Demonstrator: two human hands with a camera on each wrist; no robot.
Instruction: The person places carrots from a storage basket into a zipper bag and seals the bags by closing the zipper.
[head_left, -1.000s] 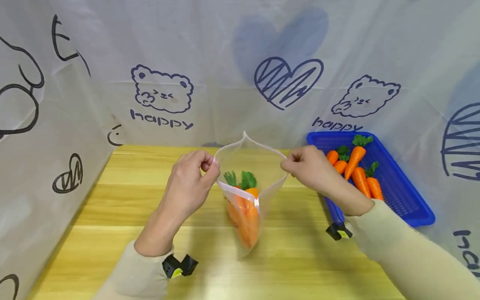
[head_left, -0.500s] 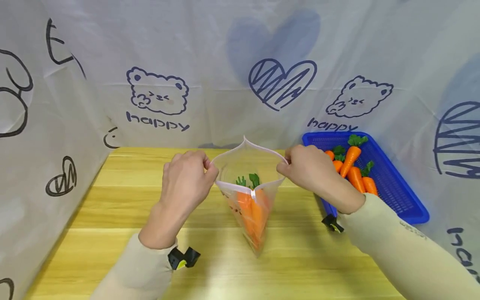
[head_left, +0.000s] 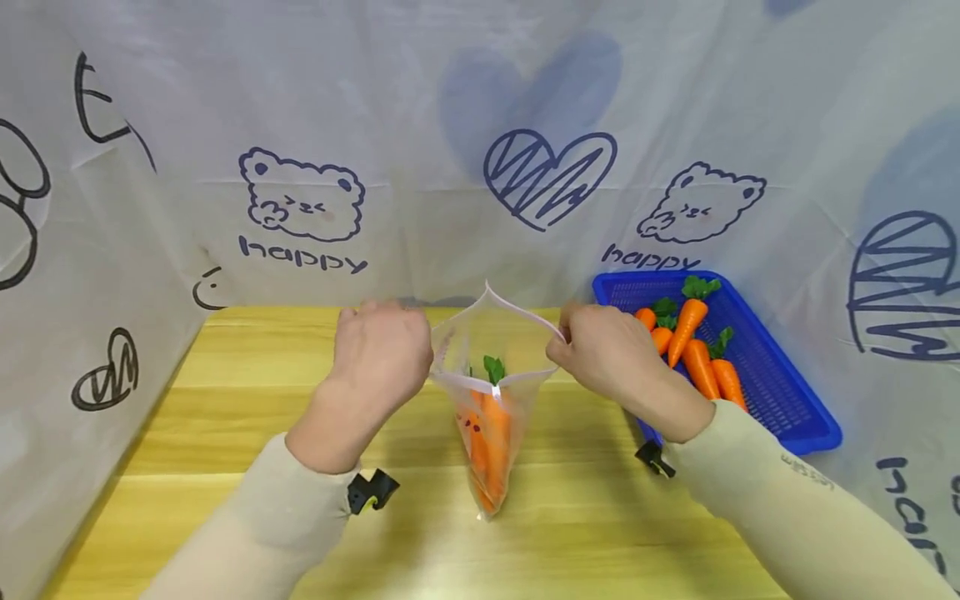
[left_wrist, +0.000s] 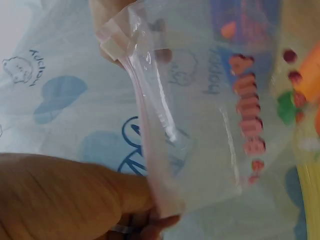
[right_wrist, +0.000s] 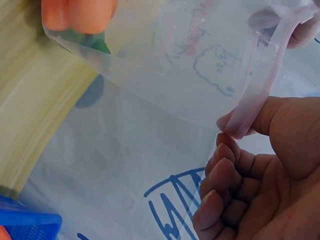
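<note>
A clear zip bag [head_left: 525, 387] with a pinkish rim hangs between both hands, its mouth spread wide. Inside it, toward the bottom, are orange carrots [head_left: 491, 442] with green tops. My left hand [head_left: 382, 354] pinches the left corner of the rim; in the left wrist view the thumb [left_wrist: 135, 192] lies along that edge. On the opposite corner, my right hand [head_left: 611, 354] pinches the rim between thumb and finger, the other fingers [right_wrist: 220, 180] loosely curled. A white slider [head_left: 496, 392] sits on the near edge. Red lettering [left_wrist: 247, 105] shows on the bag in the left wrist view.
A blue basket [head_left: 798, 408] with several carrots [head_left: 686, 329] stands at the right, partly behind the right forearm. The wooden table [head_left: 247, 433] is bordered by a white cloth [head_left: 420, 167] with drawn bears and hearts at the back and sides.
The carrots have dropped lower and stand more upright in the bag. My left hand has turned over with its back upward. Both hands keep their grip on the rim.
</note>
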